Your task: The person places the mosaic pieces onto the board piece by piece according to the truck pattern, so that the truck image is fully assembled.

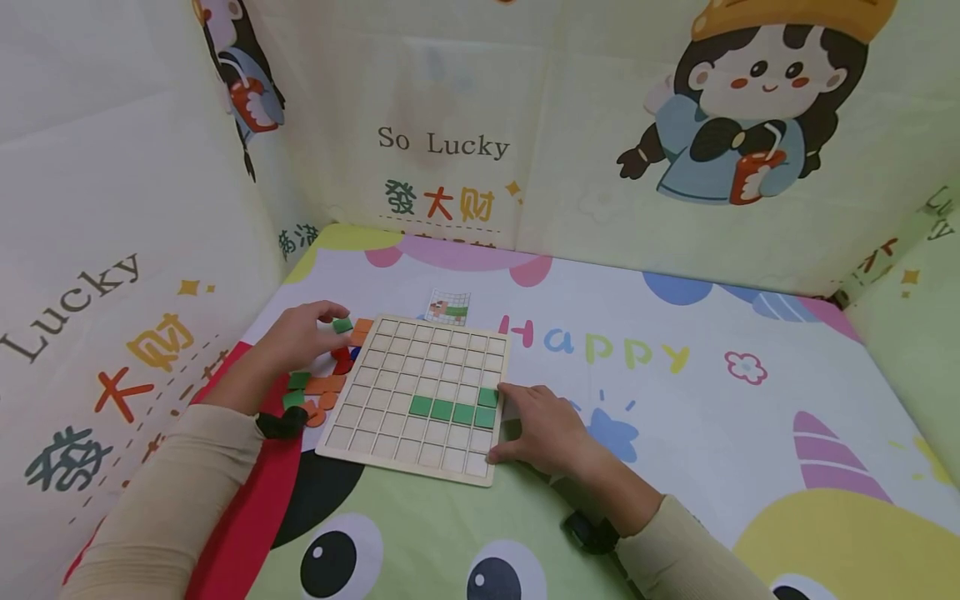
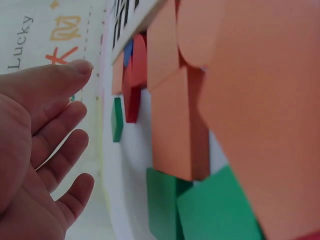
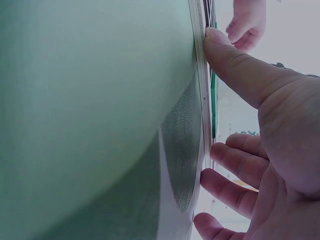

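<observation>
My left hand [image 1: 303, 333] hovers at the board's left side, thumb and fingers apart with nothing between them in the left wrist view. Just below its fingertips a green square tile [image 2: 117, 120] lies on the table. The light wooden grid board [image 1: 375, 408] lies flat, with several green tiles [image 1: 442, 410] in a row and one more above the row's right end. Along the board's right edge rests my right hand [image 1: 543, 425], its thumb and extended fingertips touching the rim.
Loose orange pieces [image 1: 324, 384], red pieces [image 2: 132, 95], a blue piece [image 2: 128, 52] and more green tiles [image 1: 294, 400] lie left of the board. A small gridded picture card [image 1: 448, 307] sits behind it. Printed cloth walls [image 1: 570, 125] stand at the back and sides.
</observation>
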A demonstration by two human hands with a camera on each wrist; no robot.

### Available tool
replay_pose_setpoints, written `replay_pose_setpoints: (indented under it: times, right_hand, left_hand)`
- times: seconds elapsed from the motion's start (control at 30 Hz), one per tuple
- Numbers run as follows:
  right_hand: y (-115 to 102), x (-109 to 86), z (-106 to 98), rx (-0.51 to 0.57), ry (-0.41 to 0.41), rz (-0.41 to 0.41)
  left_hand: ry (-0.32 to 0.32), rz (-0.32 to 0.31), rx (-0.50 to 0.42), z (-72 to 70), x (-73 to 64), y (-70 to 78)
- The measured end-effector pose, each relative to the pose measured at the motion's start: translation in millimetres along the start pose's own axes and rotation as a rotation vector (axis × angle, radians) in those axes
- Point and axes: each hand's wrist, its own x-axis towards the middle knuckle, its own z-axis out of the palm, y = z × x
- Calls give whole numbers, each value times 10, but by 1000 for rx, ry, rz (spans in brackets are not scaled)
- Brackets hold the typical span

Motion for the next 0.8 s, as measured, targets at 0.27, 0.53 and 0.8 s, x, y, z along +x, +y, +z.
replay_pose_setpoints:
  times: [0.27,0.53,0.8]
  right_hand:
    - [2,8,9,-8,5,-1]
    - [4,9,18,3,7,0]
    - [11,14,27,-2,8,0]
  left_hand:
    - [-8,-52,4,-8,88,-90]
    - [-13,-72,11,-6,187,-142]
    - [-27,-77,32,8,235,-156]
